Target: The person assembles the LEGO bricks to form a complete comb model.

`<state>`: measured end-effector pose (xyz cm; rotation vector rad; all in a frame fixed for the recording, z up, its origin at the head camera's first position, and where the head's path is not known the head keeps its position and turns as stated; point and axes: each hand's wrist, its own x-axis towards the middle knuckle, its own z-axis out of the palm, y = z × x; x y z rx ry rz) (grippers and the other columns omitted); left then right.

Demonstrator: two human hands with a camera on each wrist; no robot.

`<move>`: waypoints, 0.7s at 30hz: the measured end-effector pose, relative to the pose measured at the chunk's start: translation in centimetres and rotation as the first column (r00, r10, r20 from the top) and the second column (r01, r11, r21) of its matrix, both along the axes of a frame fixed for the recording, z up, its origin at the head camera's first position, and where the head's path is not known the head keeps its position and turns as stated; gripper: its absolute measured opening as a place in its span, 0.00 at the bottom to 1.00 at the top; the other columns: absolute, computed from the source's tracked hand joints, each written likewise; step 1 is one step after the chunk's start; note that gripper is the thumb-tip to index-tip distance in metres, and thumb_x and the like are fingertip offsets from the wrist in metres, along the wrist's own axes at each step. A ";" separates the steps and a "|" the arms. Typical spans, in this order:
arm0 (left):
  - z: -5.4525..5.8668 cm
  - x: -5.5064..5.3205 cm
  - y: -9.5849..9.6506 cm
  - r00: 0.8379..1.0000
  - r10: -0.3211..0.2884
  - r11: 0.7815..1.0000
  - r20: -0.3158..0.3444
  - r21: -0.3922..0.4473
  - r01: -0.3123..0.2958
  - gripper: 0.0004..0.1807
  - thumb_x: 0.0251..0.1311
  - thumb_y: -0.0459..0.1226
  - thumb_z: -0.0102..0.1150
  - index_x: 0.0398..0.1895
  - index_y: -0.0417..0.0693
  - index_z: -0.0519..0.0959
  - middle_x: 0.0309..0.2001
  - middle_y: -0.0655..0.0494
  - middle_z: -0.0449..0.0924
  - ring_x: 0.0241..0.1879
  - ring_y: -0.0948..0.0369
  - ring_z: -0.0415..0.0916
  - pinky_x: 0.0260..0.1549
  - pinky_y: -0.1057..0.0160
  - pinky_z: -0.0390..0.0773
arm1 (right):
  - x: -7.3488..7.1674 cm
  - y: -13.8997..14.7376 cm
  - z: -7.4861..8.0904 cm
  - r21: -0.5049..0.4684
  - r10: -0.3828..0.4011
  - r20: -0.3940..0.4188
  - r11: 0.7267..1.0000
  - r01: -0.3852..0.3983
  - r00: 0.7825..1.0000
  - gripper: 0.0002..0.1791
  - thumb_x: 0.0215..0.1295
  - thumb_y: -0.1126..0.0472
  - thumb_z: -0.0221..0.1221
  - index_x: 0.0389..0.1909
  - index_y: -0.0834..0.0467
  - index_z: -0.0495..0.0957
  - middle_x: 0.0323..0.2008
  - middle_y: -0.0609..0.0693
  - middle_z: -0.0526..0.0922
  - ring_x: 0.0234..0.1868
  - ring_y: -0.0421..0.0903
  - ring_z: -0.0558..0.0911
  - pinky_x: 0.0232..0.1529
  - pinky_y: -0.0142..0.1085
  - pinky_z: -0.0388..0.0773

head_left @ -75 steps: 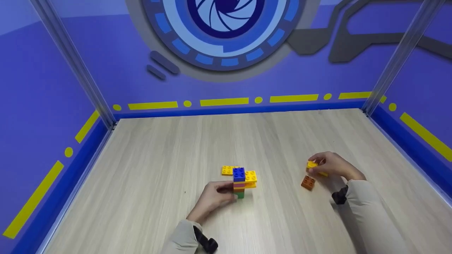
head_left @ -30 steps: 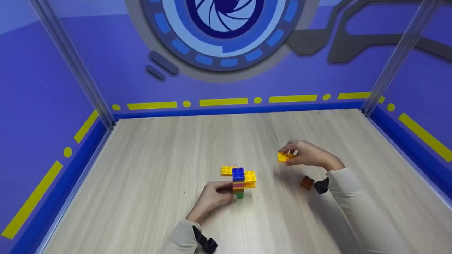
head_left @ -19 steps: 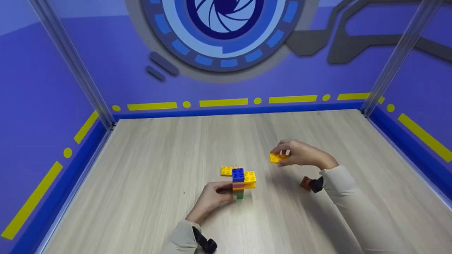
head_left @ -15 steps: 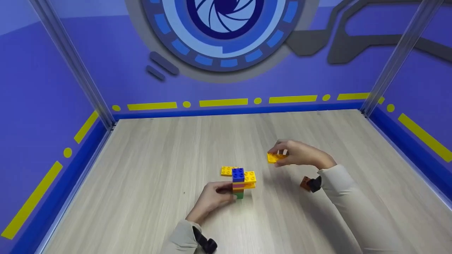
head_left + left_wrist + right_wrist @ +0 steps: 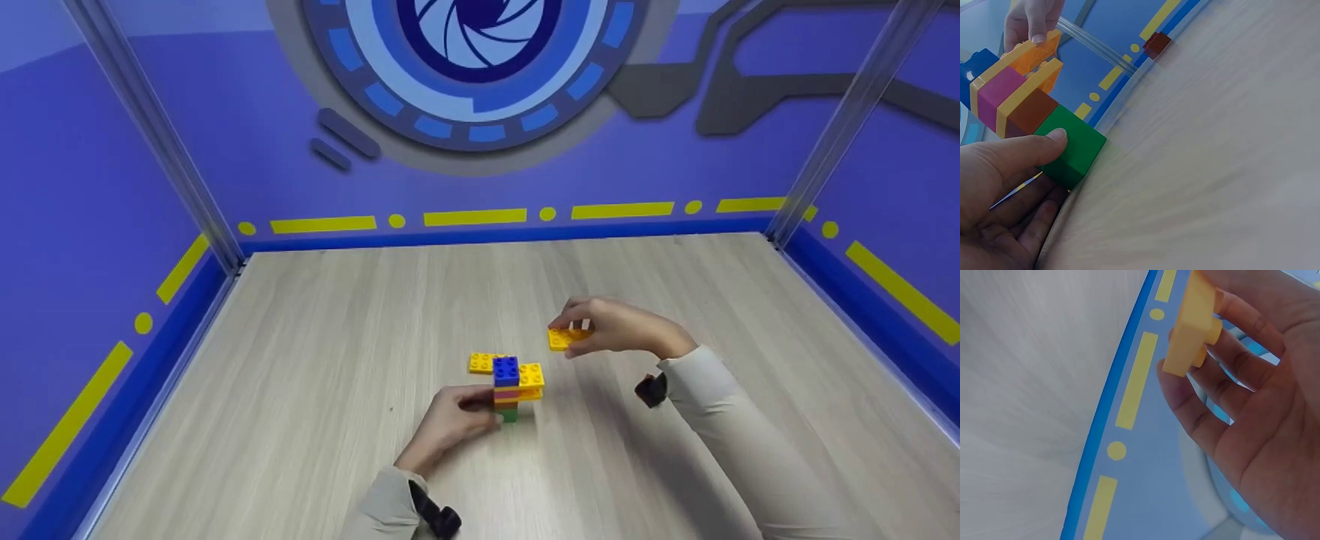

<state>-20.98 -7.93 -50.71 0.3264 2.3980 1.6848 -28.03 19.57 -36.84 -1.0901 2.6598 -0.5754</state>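
My left hand point(image 5: 450, 420) pinches the base of an upright tower of toy building bricks point(image 5: 506, 373), thumb against its green brick point(image 5: 1075, 146). Above the green come brown, yellow, pink, yellow and blue layers. Both yellow plates stick out to the right in the head view. My right hand point(image 5: 619, 328) holds a loose flat yellow brick point(image 5: 559, 339) in the air, behind and right of the tower. Its studs point(image 5: 1216, 332) face the palm side in the right wrist view. Another flat yellow brick point(image 5: 481, 363) shows behind the tower's left side, partly hidden by it.
A brown brick point(image 5: 1157, 45) sits on the wooden tabletop point(image 5: 337, 337) to the right, mostly covered by the black wrist camera point(image 5: 652, 390) in the head view. Blue printed panels point(image 5: 450, 187) wall the table at the back and both sides.
My right hand has lifted the flat yellow brick from beside the brown brick and carried it left toward the tower. The left hand and tower have stayed in place.
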 end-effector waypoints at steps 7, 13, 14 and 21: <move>0.0 -0.1 0.0 1.000 -0.007 1.000 0.012 0.015 0.006 0.25 0.48 0.33 0.70 0.54 0.50 0.81 0.49 0.53 0.84 0.50 0.57 0.80 0.56 0.55 0.77 | 0.3 -0.9 0.4 0.002 0.016 0.021 1.000 -0.016 1.000 0.23 0.57 0.53 0.67 0.54 0.54 0.81 0.44 0.47 0.80 0.42 0.43 0.78 0.42 0.31 0.80; 0.0 -0.1 -0.1 1.000 -0.012 1.000 0.016 0.012 0.012 0.25 0.48 0.34 0.70 0.54 0.51 0.81 0.50 0.54 0.84 0.51 0.57 0.80 0.56 0.55 0.77 | 0.5 -1.8 0.7 0.004 0.037 0.026 0.999 -0.037 0.999 0.23 0.57 0.54 0.67 0.54 0.53 0.81 0.45 0.47 0.80 0.42 0.43 0.78 0.44 0.32 0.81; 0.0 -0.1 -0.1 1.000 -0.014 1.000 0.016 0.010 0.014 0.25 0.48 0.34 0.70 0.54 0.51 0.81 0.51 0.54 0.84 0.51 0.57 0.79 0.56 0.56 0.77 | 0.5 -1.9 0.8 0.005 0.041 0.024 0.999 -0.041 0.999 0.23 0.57 0.54 0.67 0.54 0.53 0.81 0.45 0.47 0.80 0.42 0.43 0.78 0.45 0.33 0.81; 0.6 0.1 -0.1 0.999 -0.037 0.999 -0.008 0.023 0.037 0.24 0.48 0.34 0.69 0.53 0.49 0.81 0.52 0.52 0.83 0.52 0.56 0.79 0.56 0.55 0.77 | 0.7 -2.8 0.9 0.020 0.088 -0.006 0.996 -0.088 0.996 0.22 0.58 0.53 0.66 0.54 0.53 0.80 0.46 0.47 0.81 0.43 0.43 0.79 0.46 0.35 0.82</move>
